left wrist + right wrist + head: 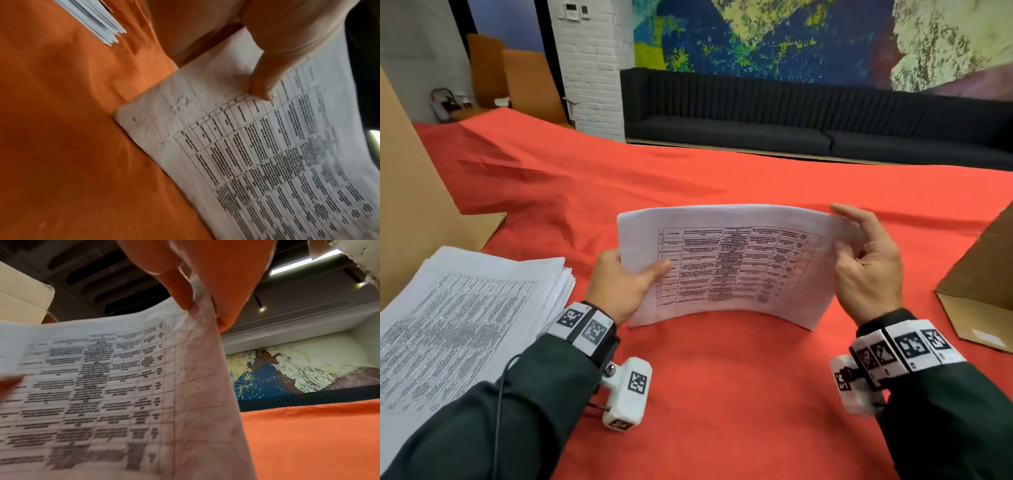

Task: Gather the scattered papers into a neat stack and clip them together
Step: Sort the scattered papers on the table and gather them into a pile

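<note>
A thin sheaf of printed papers [722, 263] stands on its long edge on the red tablecloth [722, 394], bowed toward me, with a printed table on its face. My left hand [619, 284] grips its left edge, thumb [265, 86] pressed on the printed side [267, 146]. My right hand [866, 260] pinches the right edge between thumb and fingers [180, 288], the other fingers reaching up behind the sheets [102, 386]. No clip is in view.
A thick, loosely squared pile of printed sheets [458, 318] lies at the left, its corner visible from the left wrist [96, 21]. Cardboard panels stand at the far left [410, 192] and right [983, 281]. A dark sofa [791, 120] runs behind the table.
</note>
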